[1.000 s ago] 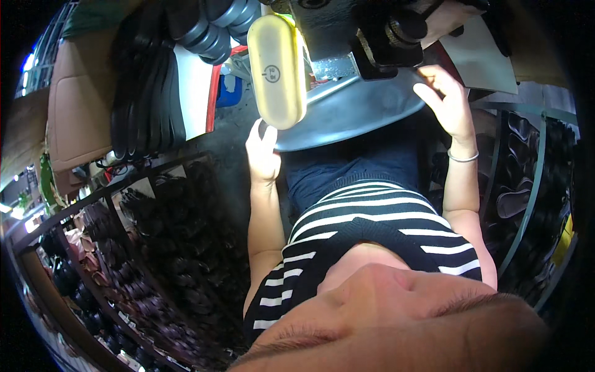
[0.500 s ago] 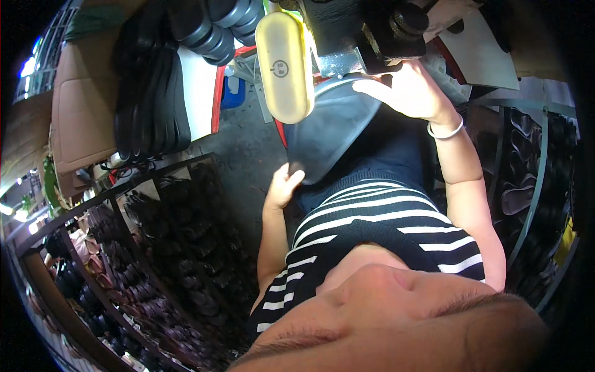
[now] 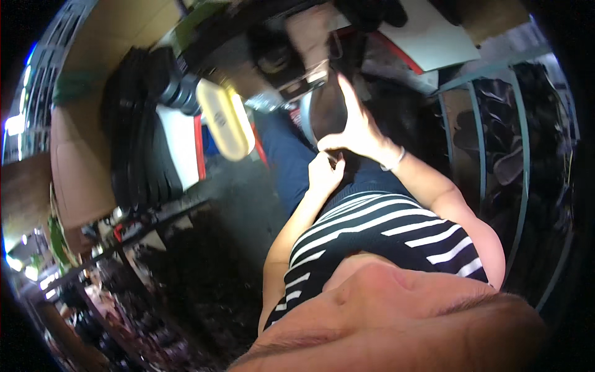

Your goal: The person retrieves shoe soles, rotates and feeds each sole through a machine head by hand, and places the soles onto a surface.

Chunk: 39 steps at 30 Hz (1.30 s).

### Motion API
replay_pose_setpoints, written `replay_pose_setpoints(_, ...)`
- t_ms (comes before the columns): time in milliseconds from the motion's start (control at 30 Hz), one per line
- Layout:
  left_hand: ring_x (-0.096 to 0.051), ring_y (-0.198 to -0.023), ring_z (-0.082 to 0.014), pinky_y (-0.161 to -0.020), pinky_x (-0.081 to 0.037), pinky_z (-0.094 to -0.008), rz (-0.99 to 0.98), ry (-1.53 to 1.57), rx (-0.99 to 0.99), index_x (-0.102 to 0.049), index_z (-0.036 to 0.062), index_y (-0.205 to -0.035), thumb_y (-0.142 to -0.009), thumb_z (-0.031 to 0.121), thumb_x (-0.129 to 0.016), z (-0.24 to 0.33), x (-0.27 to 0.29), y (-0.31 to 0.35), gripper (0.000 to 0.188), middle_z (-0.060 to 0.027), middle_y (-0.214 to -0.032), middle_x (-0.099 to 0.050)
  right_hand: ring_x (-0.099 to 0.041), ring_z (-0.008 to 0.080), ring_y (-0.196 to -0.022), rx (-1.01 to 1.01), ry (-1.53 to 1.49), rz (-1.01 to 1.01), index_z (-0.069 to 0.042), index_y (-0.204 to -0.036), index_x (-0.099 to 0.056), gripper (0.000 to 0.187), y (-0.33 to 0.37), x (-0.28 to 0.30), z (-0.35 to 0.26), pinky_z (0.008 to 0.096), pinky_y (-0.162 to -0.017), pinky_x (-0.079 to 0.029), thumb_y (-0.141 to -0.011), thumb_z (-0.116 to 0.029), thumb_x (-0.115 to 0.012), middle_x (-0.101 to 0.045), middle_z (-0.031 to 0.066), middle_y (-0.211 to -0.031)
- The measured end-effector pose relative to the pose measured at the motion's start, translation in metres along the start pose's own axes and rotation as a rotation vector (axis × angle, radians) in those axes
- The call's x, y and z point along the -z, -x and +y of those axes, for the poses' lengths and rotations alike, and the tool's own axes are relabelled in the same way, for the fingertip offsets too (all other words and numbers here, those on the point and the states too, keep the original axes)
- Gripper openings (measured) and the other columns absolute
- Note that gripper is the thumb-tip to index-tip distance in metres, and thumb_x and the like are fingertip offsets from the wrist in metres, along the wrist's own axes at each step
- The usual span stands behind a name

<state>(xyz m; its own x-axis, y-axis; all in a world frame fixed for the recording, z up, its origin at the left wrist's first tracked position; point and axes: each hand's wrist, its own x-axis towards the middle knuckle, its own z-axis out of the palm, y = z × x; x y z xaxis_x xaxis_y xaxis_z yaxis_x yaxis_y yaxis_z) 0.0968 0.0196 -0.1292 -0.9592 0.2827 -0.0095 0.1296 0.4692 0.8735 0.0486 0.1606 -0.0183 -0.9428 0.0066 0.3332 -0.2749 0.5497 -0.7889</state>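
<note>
Left hand [image 3: 323, 175]: dropped from beside the yellow oval case [image 3: 224, 119] to the lap, now touching the right hand [image 3: 356, 130] | Right hand: lowered from the dark object overhead | Yellow oval case: shifted leftward, tilted.

Dim overall, motion-blurred throughout; bright glare far left, strong fisheye bending and black vignette at edges.

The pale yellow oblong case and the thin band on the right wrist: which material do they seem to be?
Pale yellow oblong case: probably hard plastic, smooth and slightly glossy, with rounded ends. Thin band on the right wrist: looks like shiny metal; too small for certainty.
</note>
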Motion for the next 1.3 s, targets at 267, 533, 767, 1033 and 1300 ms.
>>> replay_pose_setpoints(267,-0.056,-0.096,-0.0283,-0.083,-0.045,-0.0339,-0.187,-0.021,-0.484,-0.040,-0.0015,-0.122,-0.078,0.033,-0.063,0.099,0.002,-0.065,0.061,-0.0176,-0.104,-0.057,-0.044,0.0329,-0.114,0.025,0.329,0.263,-0.010,-0.122,-0.047,0.055,-0.054,0.122,0.072,0.0384,-0.095,-0.036,-0.073,-0.026,-0.066,-0.045,0.0175,-0.124)
replay_pose_setpoints(533,-0.059,-0.086,-0.0219,-0.076,-0.046,-0.0297,-0.482,0.137,-0.017,-0.049,-0.0013,-0.113,-0.084,0.024,-0.057,0.022,0.004,-0.029,0.039,-0.0160,-0.101,-0.059,-0.051,0.0367,-0.105,-0.407,0.548,-0.031,-0.016,-0.117,-0.053,0.048,-0.205,0.193,0.227,0.0367,-0.088,-0.041,-0.078,-0.041,-0.059,-0.050,0.0190,-0.119)
replay_pose_setpoints(767,-0.059,-0.084,-0.0171,-0.077,-0.045,-0.0268,-0.240,0.187,0.365,-0.055,0.0041,-0.108,-0.085,0.024,-0.056,-0.057,0.034,0.007,0.030,-0.0110,-0.091,-0.062,-0.053,0.0392,-0.097,-0.570,0.610,0.386,-0.005,-0.101,-0.059,0.043,-0.263,0.206,0.261,0.0414,-0.083,-0.043,-0.074,-0.038,-0.061,-0.058,0.0233,-0.100)
replay_pose_setpoints(1033,-0.057,-0.082,-0.0134,-0.075,-0.045,-0.0248,-0.179,0.193,0.383,-0.055,0.0019,-0.108,-0.085,0.022,-0.056,-0.045,0.044,0.002,0.031,-0.0093,-0.089,-0.062,-0.054,0.0328,-0.102,-0.729,0.740,0.505,-0.007,-0.110,-0.057,0.040,-0.293,0.223,0.321,0.0391,-0.084,-0.043,-0.082,-0.034,-0.054,-0.053,0.0155,-0.117)
replay_pose_setpoints(1300,-0.057,-0.084,-0.0125,-0.077,-0.044,-0.0245,-0.257,0.264,0.293,-0.055,0.0004,-0.108,-0.086,0.021,-0.056,-0.042,0.028,-0.014,0.030,-0.0101,-0.092,-0.062,-0.047,0.0213,-0.112,0.096,0.459,0.287,-0.003,-0.113,-0.051,0.050,-0.135,0.296,0.277,0.0325,-0.092,-0.039,-0.065,0.008,-0.064,-0.049,0.0099,-0.122)
